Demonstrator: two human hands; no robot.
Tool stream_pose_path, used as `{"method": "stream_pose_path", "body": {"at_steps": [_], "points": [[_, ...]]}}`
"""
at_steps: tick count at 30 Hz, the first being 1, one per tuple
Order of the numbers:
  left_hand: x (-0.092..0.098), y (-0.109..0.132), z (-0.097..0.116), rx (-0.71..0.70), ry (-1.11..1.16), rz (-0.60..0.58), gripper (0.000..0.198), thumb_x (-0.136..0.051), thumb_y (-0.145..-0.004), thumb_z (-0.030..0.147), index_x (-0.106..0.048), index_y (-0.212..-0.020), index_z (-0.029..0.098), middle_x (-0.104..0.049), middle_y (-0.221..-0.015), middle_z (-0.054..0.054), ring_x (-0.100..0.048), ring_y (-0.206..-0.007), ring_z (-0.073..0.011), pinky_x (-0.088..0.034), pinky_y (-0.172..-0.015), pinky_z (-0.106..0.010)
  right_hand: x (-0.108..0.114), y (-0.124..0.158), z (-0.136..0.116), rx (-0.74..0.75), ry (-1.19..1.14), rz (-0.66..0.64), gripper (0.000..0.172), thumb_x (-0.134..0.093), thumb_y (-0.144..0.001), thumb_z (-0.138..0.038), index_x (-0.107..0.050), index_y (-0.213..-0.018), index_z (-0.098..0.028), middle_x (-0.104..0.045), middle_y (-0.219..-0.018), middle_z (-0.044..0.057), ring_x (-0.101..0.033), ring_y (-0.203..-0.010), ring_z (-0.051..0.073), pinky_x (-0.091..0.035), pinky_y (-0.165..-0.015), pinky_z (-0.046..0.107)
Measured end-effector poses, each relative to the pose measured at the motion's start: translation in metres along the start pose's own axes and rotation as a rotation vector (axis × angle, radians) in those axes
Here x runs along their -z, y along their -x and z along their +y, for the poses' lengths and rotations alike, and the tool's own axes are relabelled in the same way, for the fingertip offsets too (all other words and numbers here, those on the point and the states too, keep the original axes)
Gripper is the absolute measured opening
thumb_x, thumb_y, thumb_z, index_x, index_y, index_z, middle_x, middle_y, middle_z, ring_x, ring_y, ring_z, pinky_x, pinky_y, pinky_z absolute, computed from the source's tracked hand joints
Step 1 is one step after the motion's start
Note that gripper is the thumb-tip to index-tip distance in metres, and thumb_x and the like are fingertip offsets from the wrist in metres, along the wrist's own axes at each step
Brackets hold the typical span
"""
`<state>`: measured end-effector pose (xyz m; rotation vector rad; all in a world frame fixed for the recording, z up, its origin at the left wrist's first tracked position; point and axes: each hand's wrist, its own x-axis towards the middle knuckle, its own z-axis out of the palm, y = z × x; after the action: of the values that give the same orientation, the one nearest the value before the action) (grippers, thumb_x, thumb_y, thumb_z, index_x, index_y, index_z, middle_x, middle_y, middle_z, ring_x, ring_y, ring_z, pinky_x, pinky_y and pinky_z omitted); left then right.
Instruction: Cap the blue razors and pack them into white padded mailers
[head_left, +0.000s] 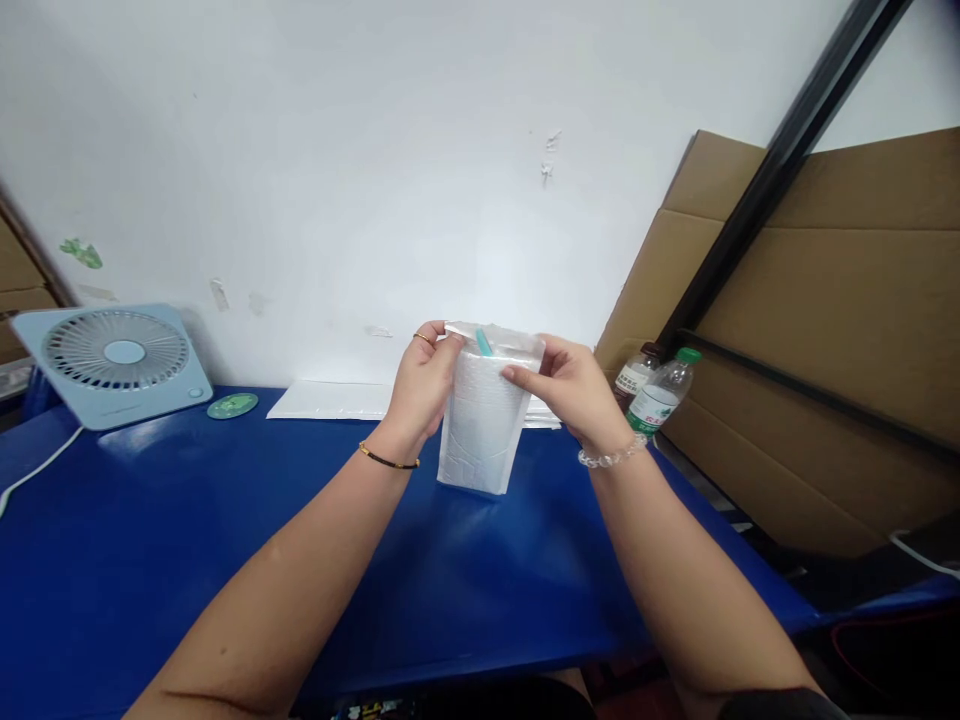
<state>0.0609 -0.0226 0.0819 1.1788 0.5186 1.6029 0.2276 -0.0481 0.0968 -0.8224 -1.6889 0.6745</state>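
Observation:
A white padded envelope (484, 425) stands upright above the blue table, its bottom edge close to or on the surface. My left hand (425, 380) pinches its top left corner between thumb and fingers. On the other side my right hand (574, 385) grips the top right corner, the thumb lying across the front. Near the top edge a small teal strip (484, 342) shows; I cannot make out whether it is inside or on the envelope. The contents are hidden.
A light blue fan (124, 355) stands at the left beside a green round coaster (232, 405). White flat packs (326, 400) lie against the wall. Two bottles, one green-capped (660, 392), stand right, near cardboard (832, 370). The blue table (187, 540) ends close to me.

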Motion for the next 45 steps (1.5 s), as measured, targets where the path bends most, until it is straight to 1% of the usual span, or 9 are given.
{"method": "stream_pose_path", "body": {"at_steps": [6, 15, 21, 24, 28, 31, 35, 39, 45], "points": [[0.013, -0.003, 0.004, 0.118, -0.160, -0.225, 0.026, -0.057, -0.074, 0.029, -0.057, -0.099, 0.021, -0.060, -0.079, 0.002, -0.055, -0.068, -0.0111, -0.044, -0.061, -0.021, 0.004, 0.001, 0.017, -0.007, -0.050, 0.046, 0.024, -0.070, -0.074, -0.036, -0.066, -0.091, -0.020, -0.067, -0.091, 0.004, -0.060, -0.087, 0.018, -0.049, -0.078, 0.034], [0.004, 0.005, 0.014, -0.061, -0.204, -0.144, 0.016, -0.061, -0.077, 0.033, -0.058, -0.078, 0.018, -0.057, -0.073, 0.003, -0.050, -0.065, -0.0093, -0.042, -0.062, -0.020, 0.008, 0.006, 0.001, 0.116, 0.078, 0.118, 0.020, -0.063, -0.081, -0.038, -0.065, -0.077, -0.019, -0.062, -0.075, 0.001, -0.055, -0.073, 0.016, -0.046, -0.068, 0.030], [0.001, 0.006, 0.009, -0.086, -0.187, -0.116, 0.015, -0.059, -0.081, 0.033, -0.056, -0.078, 0.018, -0.056, -0.074, 0.003, -0.050, -0.065, -0.0095, -0.042, -0.060, -0.020, 0.001, 0.012, -0.012, 0.339, 0.350, 0.298, 0.036, -0.065, -0.078, -0.036, -0.057, -0.112, -0.026, -0.056, -0.113, 0.005, -0.054, -0.097, 0.020, -0.047, -0.081, 0.036], [-0.002, 0.008, 0.006, -0.111, -0.190, -0.115, 0.015, -0.057, -0.083, 0.033, -0.055, -0.078, 0.019, -0.055, -0.071, 0.003, -0.049, -0.063, -0.0091, -0.041, -0.059, -0.020, -0.009, 0.010, -0.024, 0.403, 0.546, 0.267, 0.020, -0.065, -0.079, -0.035, -0.064, -0.096, -0.026, -0.052, -0.117, 0.006, -0.048, -0.112, 0.024, -0.041, -0.094, 0.042], [-0.005, 0.012, 0.006, -0.159, -0.250, -0.119, 0.014, -0.058, -0.083, 0.032, -0.056, -0.079, 0.019, -0.056, -0.073, 0.002, -0.050, -0.066, -0.0093, -0.040, -0.061, -0.020, -0.018, 0.002, -0.037, 0.331, 0.671, 0.153, 0.011, -0.065, -0.079, -0.034, -0.067, -0.078, -0.023, -0.054, -0.114, 0.005, -0.047, -0.113, 0.026, -0.038, -0.096, 0.047], [-0.006, 0.013, 0.008, -0.152, -0.179, -0.126, 0.013, -0.058, -0.083, 0.031, -0.055, -0.079, 0.019, -0.056, -0.073, 0.003, -0.050, -0.066, -0.0090, -0.041, -0.062, -0.020, -0.013, 0.000, -0.041, 0.281, 0.575, 0.086, 0.014, -0.065, -0.078, -0.033, -0.065, -0.089, -0.023, -0.055, -0.114, 0.005, -0.051, -0.108, 0.024, -0.043, -0.092, 0.042], [-0.007, 0.010, 0.011, -0.093, 0.019, -0.098, 0.012, -0.058, -0.082, 0.030, -0.052, -0.079, 0.020, -0.055, -0.071, 0.004, -0.052, -0.065, -0.0087, -0.042, -0.062, -0.020, 0.002, 0.005, -0.032, 0.180, 0.270, 0.042, 0.050, -0.071, -0.073, -0.036, -0.054, -0.118, -0.025, -0.058, -0.111, 0.005, -0.058, -0.093, 0.019, -0.050, -0.076, 0.032], [-0.003, 0.007, 0.014, 0.052, 0.087, -0.169, 0.008, -0.058, -0.079, 0.026, -0.054, -0.078, 0.019, -0.058, -0.074, 0.003, -0.054, -0.068, -0.0096, -0.045, -0.063, -0.021, 0.011, 0.009, -0.013, 0.052, 0.066, -0.099, 0.028, -0.069, -0.076, -0.036, -0.065, -0.099, -0.019, -0.066, -0.092, 0.004, -0.061, -0.084, 0.018, -0.050, -0.071, 0.032], [0.015, 0.000, 0.014, 0.131, 0.015, -0.423, 0.026, -0.053, -0.069, 0.011, -0.063, -0.092, 0.020, -0.062, -0.112, -0.004, -0.059, -0.099, -0.0204, -0.048, -0.077, -0.032, 0.016, 0.014, 0.008, 0.089, 0.064, -0.005, 0.019, -0.064, -0.079, -0.024, -0.071, -0.098, -0.024, -0.068, -0.102, 0.004, -0.059, -0.097, 0.020, -0.047, -0.084, 0.035]]}}
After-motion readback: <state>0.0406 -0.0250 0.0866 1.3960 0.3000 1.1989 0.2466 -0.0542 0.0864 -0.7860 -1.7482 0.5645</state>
